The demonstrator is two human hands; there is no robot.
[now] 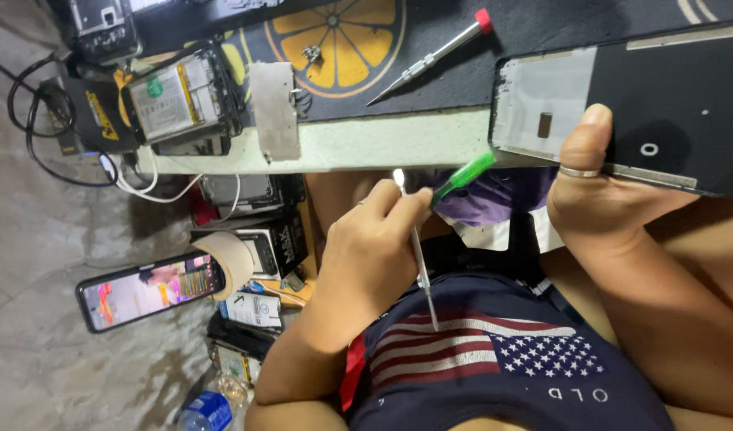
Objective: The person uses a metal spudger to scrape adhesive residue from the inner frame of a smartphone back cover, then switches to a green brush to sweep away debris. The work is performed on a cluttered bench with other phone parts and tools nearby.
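Item: phone screen frame (669,104), gripped in my right hand (602,199) above the worktop (366,142) edge. My left hand (365,247) fingers clench green brush (462,177) and metal pry tool (421,263). Step: cleaning frame edge; next calls for light, steady strokes.

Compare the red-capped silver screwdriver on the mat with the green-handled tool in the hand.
The red-capped silver screwdriver lies loose on the dark mat, untouched; the green-handled tool is gripped in the left hand. The screwdriver's body is bare metal with a red end; the tool's handle is translucent green plastic. Both are slim hand tools lying at a similar slant.
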